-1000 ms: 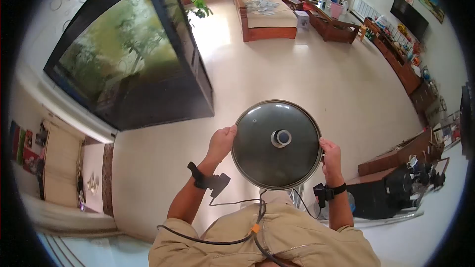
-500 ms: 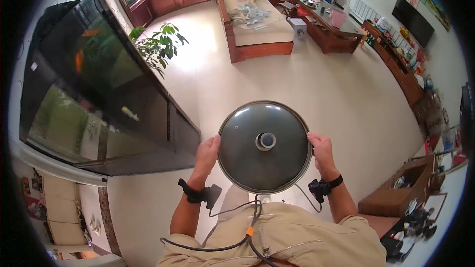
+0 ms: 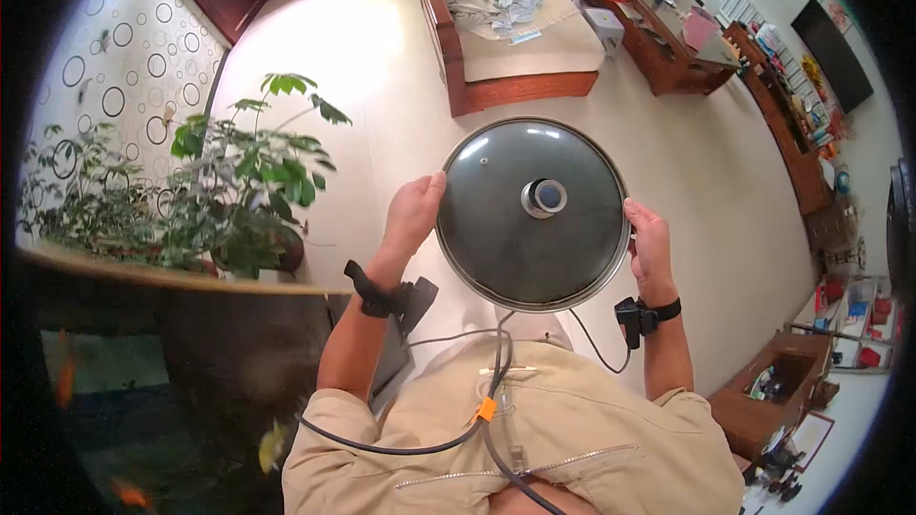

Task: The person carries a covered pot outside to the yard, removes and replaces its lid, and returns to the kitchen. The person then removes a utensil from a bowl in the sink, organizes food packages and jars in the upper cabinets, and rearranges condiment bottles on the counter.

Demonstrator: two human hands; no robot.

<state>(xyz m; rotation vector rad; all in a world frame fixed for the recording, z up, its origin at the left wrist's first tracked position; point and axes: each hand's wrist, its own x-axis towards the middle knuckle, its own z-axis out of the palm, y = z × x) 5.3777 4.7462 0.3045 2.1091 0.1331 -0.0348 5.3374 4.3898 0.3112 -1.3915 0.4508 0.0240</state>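
A round pot with a dark glass lid (image 3: 515,253) is held out in front of my body, lid facing up. A metal-rimmed knob (image 3: 546,197) sits at the lid's middle. On the left side, my left hand (image 3: 415,215) grips the pot's edge with the thumb on top. My right hand (image 3: 651,240) grips the opposite edge, fingers curled beneath. The pot's body and its handles are mostly hidden under the lid and my hands. Black straps with small devices circle both wrists, and a cable (image 3: 501,362) runs down my front.
A fish tank (image 3: 191,353) stands close on my left, with a leafy potted plant (image 3: 272,172) beyond it. Ahead is a wooden sofa (image 3: 530,86) with plastic bags on it, and a coffee table (image 3: 673,48). A wooden cabinet (image 3: 778,381) stands at right.
I have walked forward past the fish tank, which now sits lower left. The plant, sofa and coffee table appear nearer. Both hands still hold the pot, now higher in view.
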